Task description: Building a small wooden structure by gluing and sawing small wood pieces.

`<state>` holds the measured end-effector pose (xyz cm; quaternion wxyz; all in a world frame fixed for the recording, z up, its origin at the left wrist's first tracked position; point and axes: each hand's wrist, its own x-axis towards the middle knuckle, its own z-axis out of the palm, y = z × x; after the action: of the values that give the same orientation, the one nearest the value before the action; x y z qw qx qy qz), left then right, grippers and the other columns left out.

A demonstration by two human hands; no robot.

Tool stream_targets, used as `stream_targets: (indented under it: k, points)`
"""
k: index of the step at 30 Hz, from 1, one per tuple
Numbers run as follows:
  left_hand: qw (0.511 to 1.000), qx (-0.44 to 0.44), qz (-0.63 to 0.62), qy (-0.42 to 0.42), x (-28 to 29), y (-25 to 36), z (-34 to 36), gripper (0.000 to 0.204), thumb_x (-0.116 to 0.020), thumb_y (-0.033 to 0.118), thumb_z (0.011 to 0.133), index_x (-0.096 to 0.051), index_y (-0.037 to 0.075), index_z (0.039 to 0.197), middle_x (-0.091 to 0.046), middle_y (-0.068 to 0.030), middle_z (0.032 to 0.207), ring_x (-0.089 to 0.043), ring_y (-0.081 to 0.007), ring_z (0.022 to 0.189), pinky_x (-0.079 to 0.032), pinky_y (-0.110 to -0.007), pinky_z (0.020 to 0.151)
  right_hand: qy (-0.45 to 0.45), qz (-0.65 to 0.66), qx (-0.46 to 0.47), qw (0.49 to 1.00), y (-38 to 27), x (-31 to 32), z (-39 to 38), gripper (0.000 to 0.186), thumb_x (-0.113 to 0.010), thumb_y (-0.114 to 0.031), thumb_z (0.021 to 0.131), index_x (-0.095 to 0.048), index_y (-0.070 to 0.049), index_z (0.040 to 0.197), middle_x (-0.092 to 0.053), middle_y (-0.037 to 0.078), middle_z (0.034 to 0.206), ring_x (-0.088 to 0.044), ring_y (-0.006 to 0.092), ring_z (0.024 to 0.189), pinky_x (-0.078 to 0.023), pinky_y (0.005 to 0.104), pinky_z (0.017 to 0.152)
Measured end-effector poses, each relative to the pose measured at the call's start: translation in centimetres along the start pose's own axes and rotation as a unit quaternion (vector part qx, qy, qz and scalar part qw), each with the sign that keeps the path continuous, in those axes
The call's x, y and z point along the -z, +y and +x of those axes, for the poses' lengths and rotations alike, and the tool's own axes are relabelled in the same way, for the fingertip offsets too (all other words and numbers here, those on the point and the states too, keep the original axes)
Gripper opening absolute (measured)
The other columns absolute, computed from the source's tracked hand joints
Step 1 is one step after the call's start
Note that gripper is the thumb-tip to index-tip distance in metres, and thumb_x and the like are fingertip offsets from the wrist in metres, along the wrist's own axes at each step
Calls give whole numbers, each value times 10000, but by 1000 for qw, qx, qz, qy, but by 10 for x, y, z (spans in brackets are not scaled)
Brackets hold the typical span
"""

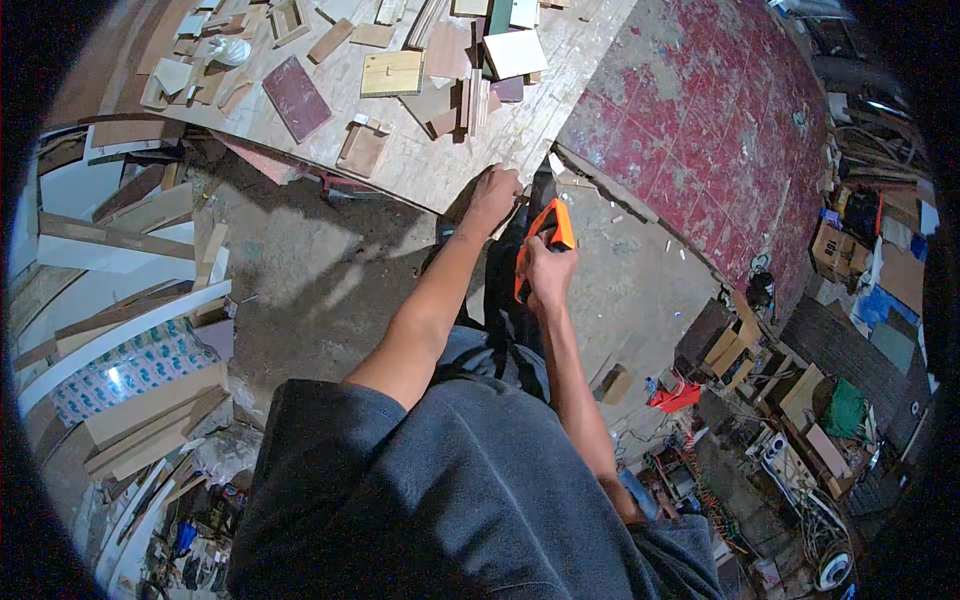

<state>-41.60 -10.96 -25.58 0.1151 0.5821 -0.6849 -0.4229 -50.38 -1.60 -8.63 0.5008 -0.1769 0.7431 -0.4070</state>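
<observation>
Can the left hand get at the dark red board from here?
Probably, with a stretch: the left hand is at the table and nothing covers the dark red board, though a small wooden piece lies between them.

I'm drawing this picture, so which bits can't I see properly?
All in the head view:
- Right hand: some fingers are hidden, curled round the saw.
- Saw's teeth: too small and dark.
- Under the left hand: hidden by the hand itself.
- Table: far end cut off by the top edge.
- Pale bits beside it: too small to name.
</observation>
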Motion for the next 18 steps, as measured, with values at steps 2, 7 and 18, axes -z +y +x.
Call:
stream_targets:
  k: [2,7,18]
  points:
    - [1000,10,-19,11,3,-1,0,137,-695,138,823,-732,53,924,-663,-243,1061,-624,-418,1070,-515,-488,905,-24,-29,-4,999,-5,-6,6,134,-606,20,847,-518,-55,779,-521,14,587,-482,127,412,-418,307,396]
    - [993,96,-44,-45,5,12,13,259,-575,187,900,-690,-9,1024,-627,-314,1169,-646,-493,1033,-535,-529,883,-27,-59,61,996,13,-16,16,133,-643,-2,815,-551,-44,729,-532,15,561,-493,119,420,-417,307,405]
    - [999,-31,24,-6,-8,9,-4,194,-591,169,900,-640,3,988,-608,-283,1067,-629,-484,1022,-534,-522,860,-61,-55,52,995,6,-1,27,111,-607,12,829,-547,-47,757,-525,14,571,-468,123,408,-398,300,390]
